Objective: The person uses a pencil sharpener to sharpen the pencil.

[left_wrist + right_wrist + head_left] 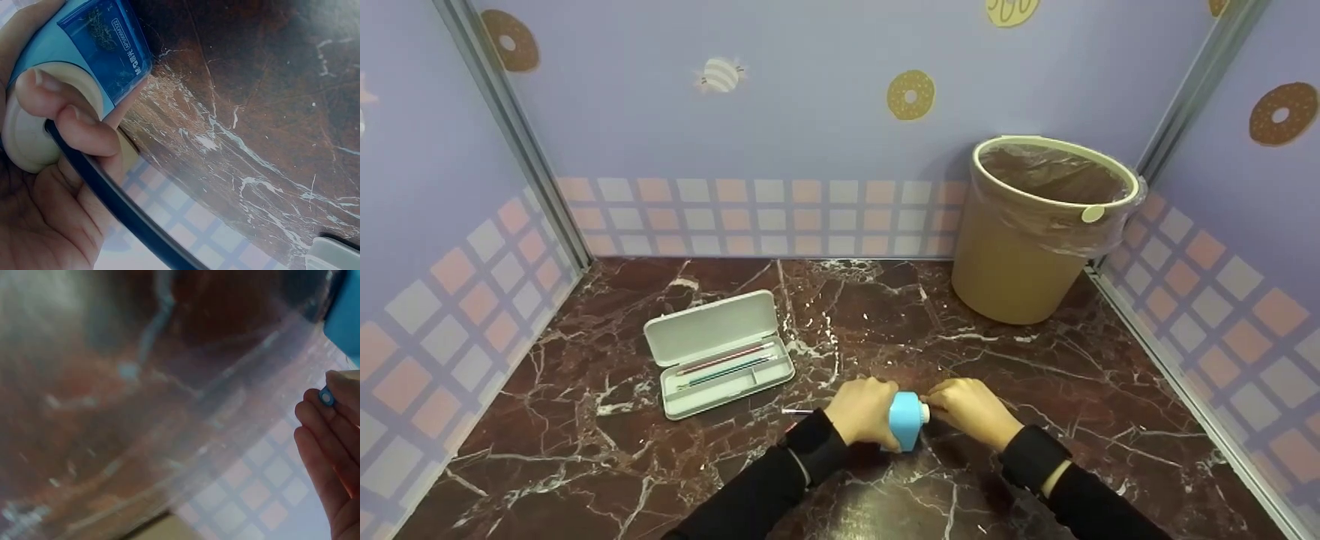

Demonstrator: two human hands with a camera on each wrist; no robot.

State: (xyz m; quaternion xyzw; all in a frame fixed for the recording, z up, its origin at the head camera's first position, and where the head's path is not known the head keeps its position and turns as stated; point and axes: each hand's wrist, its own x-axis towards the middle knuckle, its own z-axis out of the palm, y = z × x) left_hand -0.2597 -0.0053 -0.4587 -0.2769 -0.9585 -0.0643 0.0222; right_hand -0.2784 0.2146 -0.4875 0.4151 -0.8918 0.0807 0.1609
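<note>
My left hand [864, 412] grips a light blue pencil sharpener [906, 424] above the marble-patterned surface. The left wrist view shows its see-through blue shavings drawer [109, 48] with shavings inside. Two fingers lie over its cream round end [28, 138], where a dark pencil [121, 205] sticks out of the hole and runs back past the palm. At the sharpener's other end, by a white knob [925, 413], is my right hand [969, 409]. In the right wrist view its thumb and fingers pinch a small blue piece with a pale centre [326, 397]; how that joins the sharpener is hidden.
An opened white pencil case [718, 352] with two pencils [726, 365] lies at the left. At the back right stands a tan waste bin [1020, 255] with a clear liner. A silver-tipped stick [797, 411] shows beside my left wrist. White specks dot the surface; patterned walls enclose it.
</note>
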